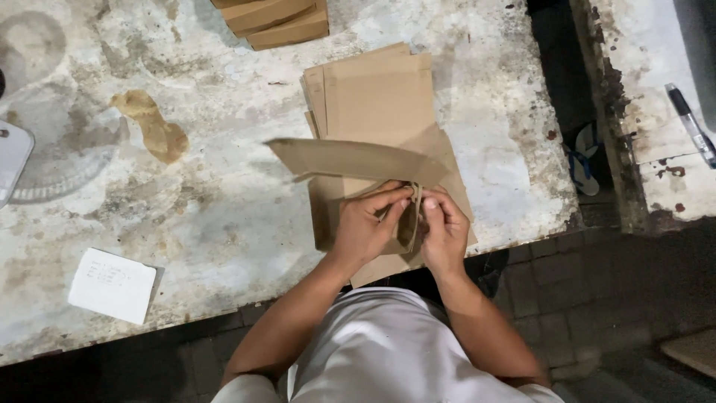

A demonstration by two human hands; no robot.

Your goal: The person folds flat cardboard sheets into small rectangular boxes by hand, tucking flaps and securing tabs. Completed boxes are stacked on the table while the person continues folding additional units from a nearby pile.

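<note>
My left hand (367,226) and my right hand (444,227) both grip a brown paper bag (350,159) held above the table's front edge. The fingers pinch its thin handle or folded end between them. The bag's long flat body sticks out to the left, tilted. Under it lies a stack of flat brown paper bags (380,93) on the worn white table (224,209).
Another pile of brown bags (276,21) sits at the far edge. A white paper slip (113,285) lies at the front left, a pale object (11,160) at the left edge. A pen (690,123) rests on a second surface at right; a sandal (585,160) is in the gap.
</note>
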